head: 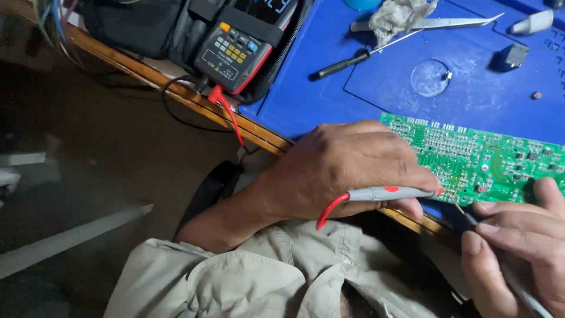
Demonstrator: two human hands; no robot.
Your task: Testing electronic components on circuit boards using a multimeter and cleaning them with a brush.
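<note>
Slippage threatens: left hand (341, 171) gripping grey red-marked test probe (385, 192) and right hand (518, 241) pinching dark probe (471, 221) could bridge pins on the green circuit board (488, 159).

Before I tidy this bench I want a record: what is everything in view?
Circuit board: one, green, on the mat's near edge.
Mat: one, blue, covering the bench.
Meter: one, dark with yellow buttons, in a black case, upper left.
Grey probe: one, red lead, tip at the board.
Dark probe: one, tip at the board.
Screwdriver: one, black handle, on the mat.
Tweezers: one, metal, top.
Rag: one, grey, top.
Left hand: holds the grey probe.
Right hand: holds the dark probe.
</note>
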